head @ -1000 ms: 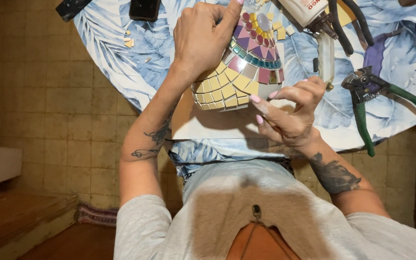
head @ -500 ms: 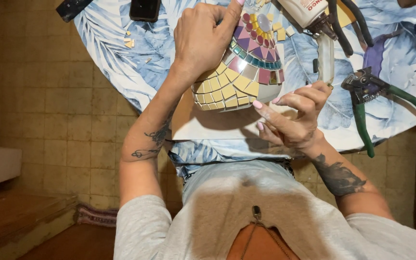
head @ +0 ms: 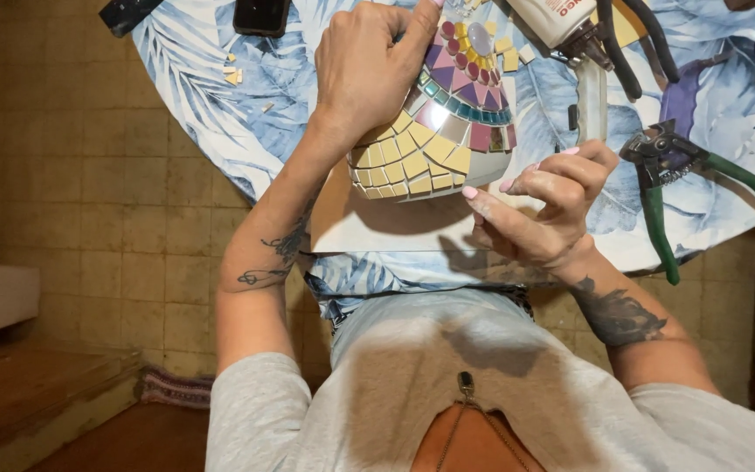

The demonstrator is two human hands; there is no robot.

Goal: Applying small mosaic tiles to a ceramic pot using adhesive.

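Mosaic vase lies tipped on its side at the near edge of the round table, its long axis running from the near left up to the far right. The yellow-tiled end points toward the person, and the end with pink, purple and red pieces points away.

One left hand is spread over the vase's upper left flank, palm down, fingers curled across the tiles and gripping it steady. One right hand hovers just beside the vase's near right side, thumb and fingertips pinched close together. Whether a tile sits between them I cannot tell.

Under the vase lies a single pale board, jutting over the table's edge. Farther right rest a pair of green-handled nippers, jaws toward the far side, and beyond them, at the far edge, a pair of black-handled pliers beside a white tube. A few loose yellow tiles are scattered on the leaf-printed cloth to the left, and two dark flat objects lie at the far left rim.
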